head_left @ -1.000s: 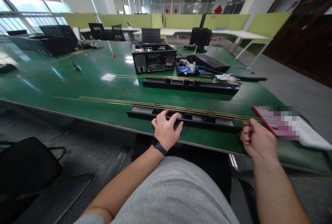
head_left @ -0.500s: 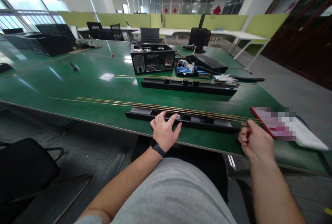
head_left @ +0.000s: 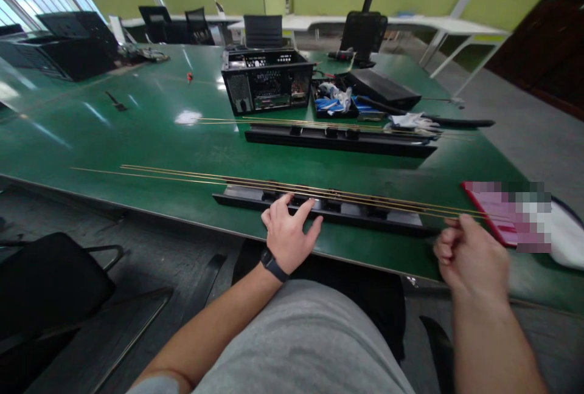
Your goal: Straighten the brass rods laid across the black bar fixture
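Along the near table edge lies a long black channel-shaped rail (head_left: 365,221) with dark fittings inside. Several thin gold-coloured rods (head_left: 173,172) run lengthwise over it and stick out well past its left end. My left hand (head_left: 288,230) rests with spread fingers on the rail's near side, its fingertips by the rods. Beyond the rail's right end, my right hand (head_left: 472,254) is pinched at the right end of one rod; the fingertips are partly hidden. Farther back, a second black rail (head_left: 337,141) also has thin rods lying along it.
Behind the far rail stand an opened computer case (head_left: 269,84), a tray of gloves (head_left: 333,102) and a black panel (head_left: 387,90). A red-edged pink sheet (head_left: 497,217) lies right, partly blurred out. A black chair (head_left: 45,290) stands at the lower left of the green table (head_left: 150,145).
The view has tilted down and moved closer. My right hand sits slightly farther right in the picture, still pinched at the rod's end. My left hand stays on the rail.
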Tool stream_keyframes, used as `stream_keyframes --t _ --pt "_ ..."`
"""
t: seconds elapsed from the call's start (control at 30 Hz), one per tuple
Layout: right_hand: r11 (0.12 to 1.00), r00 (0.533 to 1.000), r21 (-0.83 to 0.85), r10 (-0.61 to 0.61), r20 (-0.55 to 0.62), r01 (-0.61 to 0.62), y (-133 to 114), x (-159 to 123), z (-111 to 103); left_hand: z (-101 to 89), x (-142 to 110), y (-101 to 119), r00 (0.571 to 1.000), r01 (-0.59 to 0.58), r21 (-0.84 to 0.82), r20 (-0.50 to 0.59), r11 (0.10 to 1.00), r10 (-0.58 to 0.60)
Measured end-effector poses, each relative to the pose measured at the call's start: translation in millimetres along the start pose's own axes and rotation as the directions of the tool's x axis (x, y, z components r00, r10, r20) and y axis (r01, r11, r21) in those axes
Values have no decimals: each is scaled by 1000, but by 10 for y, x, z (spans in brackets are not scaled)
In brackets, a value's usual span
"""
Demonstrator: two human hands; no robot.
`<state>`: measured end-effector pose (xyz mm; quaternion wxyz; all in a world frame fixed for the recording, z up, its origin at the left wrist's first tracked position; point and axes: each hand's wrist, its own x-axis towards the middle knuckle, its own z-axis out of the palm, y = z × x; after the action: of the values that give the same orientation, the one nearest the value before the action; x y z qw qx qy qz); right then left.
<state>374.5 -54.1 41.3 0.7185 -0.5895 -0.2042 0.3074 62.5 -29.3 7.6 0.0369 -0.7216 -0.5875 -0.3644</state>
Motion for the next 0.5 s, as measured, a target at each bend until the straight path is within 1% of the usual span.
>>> stream_keyframes --t 0.17,0.27,0.5 --pt "1000 1000 -8 -27 -11 27 2 9 -4 -2 14 15 1000 13 3 17 1000 -13" --pt "1000 1000 -12 -22 -6 22 3 30 -13 0 26 27 1000 6 8 7 1000 -6" --pt "999 998 -32 -28 -54 26 -49 33 46 22 58 66 1000 0 37 0 999 0"
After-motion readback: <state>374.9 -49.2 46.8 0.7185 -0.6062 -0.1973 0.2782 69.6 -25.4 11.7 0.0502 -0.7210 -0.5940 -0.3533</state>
